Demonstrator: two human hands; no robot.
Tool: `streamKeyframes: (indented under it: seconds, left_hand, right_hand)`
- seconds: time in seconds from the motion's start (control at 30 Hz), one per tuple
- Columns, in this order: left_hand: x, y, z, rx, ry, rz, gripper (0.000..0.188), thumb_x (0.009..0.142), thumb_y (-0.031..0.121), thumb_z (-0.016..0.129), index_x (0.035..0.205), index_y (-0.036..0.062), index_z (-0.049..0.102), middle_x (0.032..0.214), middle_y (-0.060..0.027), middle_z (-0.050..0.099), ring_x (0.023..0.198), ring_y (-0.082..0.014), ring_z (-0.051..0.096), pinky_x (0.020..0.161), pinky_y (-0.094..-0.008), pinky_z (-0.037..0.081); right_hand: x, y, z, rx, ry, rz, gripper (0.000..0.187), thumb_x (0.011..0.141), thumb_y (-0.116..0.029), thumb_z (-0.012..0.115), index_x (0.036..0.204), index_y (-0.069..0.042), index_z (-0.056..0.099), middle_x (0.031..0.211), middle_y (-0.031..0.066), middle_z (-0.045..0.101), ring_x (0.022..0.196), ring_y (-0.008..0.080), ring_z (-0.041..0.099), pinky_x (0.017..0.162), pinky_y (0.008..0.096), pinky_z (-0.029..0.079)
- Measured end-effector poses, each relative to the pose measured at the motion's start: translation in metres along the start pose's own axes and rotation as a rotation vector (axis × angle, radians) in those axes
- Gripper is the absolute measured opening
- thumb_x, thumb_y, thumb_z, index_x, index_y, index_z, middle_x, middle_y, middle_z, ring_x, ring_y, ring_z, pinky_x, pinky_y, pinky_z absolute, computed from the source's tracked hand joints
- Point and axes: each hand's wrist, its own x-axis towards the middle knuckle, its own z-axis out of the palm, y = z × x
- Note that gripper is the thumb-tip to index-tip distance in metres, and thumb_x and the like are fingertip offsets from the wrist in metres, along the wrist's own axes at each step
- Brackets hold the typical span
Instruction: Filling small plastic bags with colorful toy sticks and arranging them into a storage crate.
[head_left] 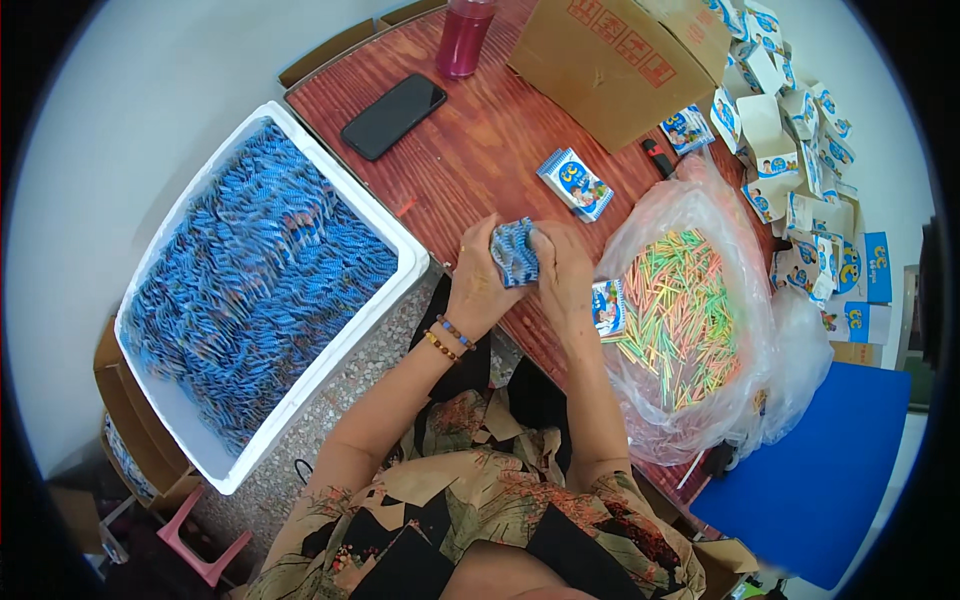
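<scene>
Between my hands, over the table's near edge, is a small bundle of blue-and-white striped packets (pixel 514 252). My left hand (pixel 478 278) grips its left side, and my right hand (pixel 562 262) has its fingers closed on the right side. To the left, a white foam box (pixel 412 262) is filled with many similar blue packets (pixel 260 290). A pair of small printed packs (pixel 580 188) lies on the table beyond my hands. At the right, an open clear plastic bag (pixel 755 330) holds thin pastel sticks (pixel 680 325), and a printed packet (pixel 607 308) lies at its left side.
A black phone (pixel 394 115), a bottle of dark pink liquid (pixel 464 40) and a cardboard box (pixel 620 70) stand or lie farther back on the red wooden table (pixel 440 170). Open small cartons (pixel 770 140) pile up at far right. A pink stool (pixel 205 540) is lower left.
</scene>
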Motion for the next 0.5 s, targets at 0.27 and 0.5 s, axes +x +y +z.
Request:
streamKeyframes:
  seconds: [0.27, 0.5]
  left_hand:
    - [0.006, 0.007, -0.012, 0.062, 0.009, 0.010, 0.091, 0.061, 0.017, 0.084, 0.134, -0.0050, 0.034, 0.127, -0.0243, 0.047, 0.121, -0.0406, 0.044, 0.105, -0.0446, 0.036]
    - [0.005, -0.008, 0.019, 0.001, -0.092, 0.033, 0.074, 0.085, 0.021, 0.053, 0.145, -0.0073, 0.019, 0.130, -0.0224, 0.047, 0.122, -0.0366, 0.045, 0.108, -0.0453, 0.029]
  right_hand:
    - [-0.009, -0.001, 0.000, 0.202, -0.255, 0.041, 0.052, 0.084, -0.024, 0.067, 0.124, 0.003, 0.048, 0.115, 0.0237, 0.056, 0.109, 0.0386, 0.053, 0.094, 0.0412, 0.041]
    - [-0.021, 0.014, 0.016, 0.095, -0.127, 0.121, 0.049, 0.085, -0.014, 0.063, 0.127, 0.004, 0.045, 0.119, 0.0169, 0.051, 0.110, 0.0250, 0.050, 0.097, 0.0354, 0.038]
